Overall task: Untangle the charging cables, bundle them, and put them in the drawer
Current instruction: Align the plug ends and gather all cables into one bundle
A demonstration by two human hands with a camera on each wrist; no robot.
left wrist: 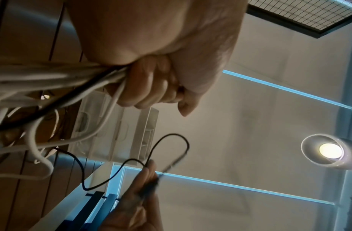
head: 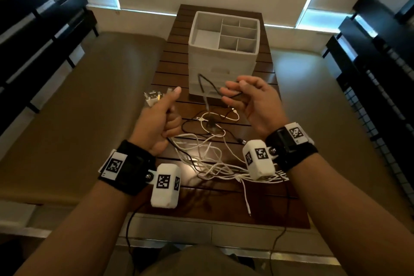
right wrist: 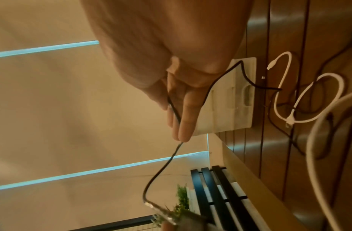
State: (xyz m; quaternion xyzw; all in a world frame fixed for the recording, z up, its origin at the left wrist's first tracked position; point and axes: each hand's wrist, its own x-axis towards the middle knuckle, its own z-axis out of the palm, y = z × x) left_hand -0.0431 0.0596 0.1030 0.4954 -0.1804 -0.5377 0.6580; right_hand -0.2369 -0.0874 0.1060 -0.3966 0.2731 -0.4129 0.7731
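Observation:
My left hand [head: 167, 114] is raised in a fist around a bunch of white and black charging cables [left wrist: 58, 79], thumb up; their plugs [head: 152, 96] stick out above the fist. My right hand [head: 228, 96] pinches a thin black cable [head: 205, 84] that loops up in front of the white drawer organizer [head: 221, 63]. In the right wrist view the black cable [right wrist: 165, 165] runs between my fingers [right wrist: 186, 112]. The remaining cables [head: 212, 157] lie tangled on the wooden table [head: 170, 60] below both hands. The organizer's drawers [right wrist: 230, 100] look closed.
The organizer's top has several open compartments [head: 235, 33]. Tan cushioned benches [head: 94, 101] flank the narrow slatted table. Dark slatted chairs [head: 40, 20] stand at both sides. One white cable end [head: 247, 201] hangs near the table's front edge.

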